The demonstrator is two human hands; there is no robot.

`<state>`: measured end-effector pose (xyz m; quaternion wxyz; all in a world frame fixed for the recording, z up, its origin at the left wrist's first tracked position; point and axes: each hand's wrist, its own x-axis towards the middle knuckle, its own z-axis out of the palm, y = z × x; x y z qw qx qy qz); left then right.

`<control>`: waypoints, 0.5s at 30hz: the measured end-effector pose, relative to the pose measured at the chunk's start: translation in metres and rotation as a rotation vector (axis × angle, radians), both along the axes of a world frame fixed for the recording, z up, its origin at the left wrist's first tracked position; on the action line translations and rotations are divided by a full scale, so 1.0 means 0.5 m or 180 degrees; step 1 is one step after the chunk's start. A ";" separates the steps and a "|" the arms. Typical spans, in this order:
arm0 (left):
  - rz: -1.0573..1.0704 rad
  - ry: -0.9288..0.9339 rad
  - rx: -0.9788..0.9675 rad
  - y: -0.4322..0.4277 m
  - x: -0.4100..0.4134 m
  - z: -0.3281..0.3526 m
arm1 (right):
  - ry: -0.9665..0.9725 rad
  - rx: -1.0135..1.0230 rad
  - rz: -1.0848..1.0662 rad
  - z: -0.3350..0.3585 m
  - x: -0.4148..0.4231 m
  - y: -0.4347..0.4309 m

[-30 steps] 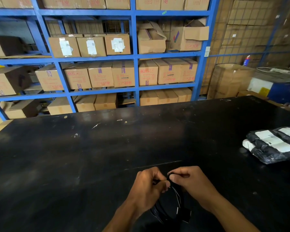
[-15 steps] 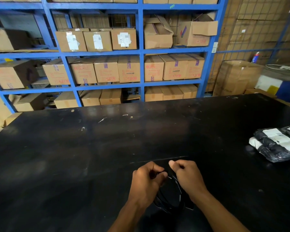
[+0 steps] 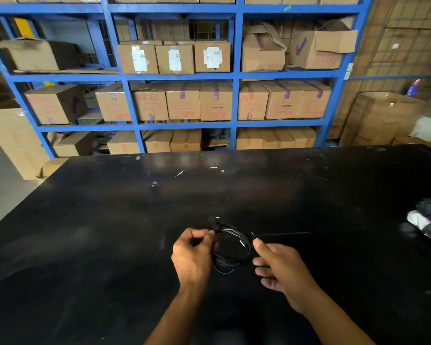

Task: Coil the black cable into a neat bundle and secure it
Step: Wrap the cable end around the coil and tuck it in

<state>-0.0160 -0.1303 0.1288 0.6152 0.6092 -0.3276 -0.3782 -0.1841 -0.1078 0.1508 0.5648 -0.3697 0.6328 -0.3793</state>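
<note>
Cable (image 3: 230, 247), black and already wound into a small round bundle, sits between my two hands above the near middle of the table (image 3: 110, 232). Against the black tabletop I can pick it out mostly by thin glints along its loops. A short stub (image 3: 213, 223), strap or plug I cannot tell, sticks up from the bundle's upper left.

Containers first: the blue rack (image 3: 236, 78) behind the table is packed with cardboard boxes (image 3: 215, 100), most taped shut, so I cannot see what they hold. One box (image 3: 263, 49) on the upper shelf has its flaps loose. A big carton (image 3: 381, 118) stands on the floor to the right of the rack, contents hidden. At the table's right edge lie plastic bags (image 3: 428, 221) with dark bundles inside and white labels, well apart from the cable.

My left hand (image 3: 193, 255) is curled closed, thumb and fingers pinching the bundle's left side. My right hand (image 3: 281, 267) is loosely spread at the bundle's right side, thumb (image 3: 260, 246) just beside the loops; whether it touches them I cannot tell.
</note>
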 end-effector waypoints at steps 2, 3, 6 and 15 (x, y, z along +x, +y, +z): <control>0.0050 0.0186 0.0037 0.005 0.020 -0.009 | -0.0359 0.0107 0.0045 -0.010 0.036 0.011; 0.0061 0.0258 0.0054 0.009 0.028 -0.016 | -0.0476 0.0109 -0.0030 -0.017 0.051 0.013; 0.0044 0.0174 0.0149 0.025 0.051 -0.048 | -0.0426 -0.0001 -0.0308 -0.036 0.085 0.016; -0.0962 0.0846 0.0300 0.032 0.048 -0.101 | 0.0038 -0.0203 -0.0888 -0.076 0.083 -0.021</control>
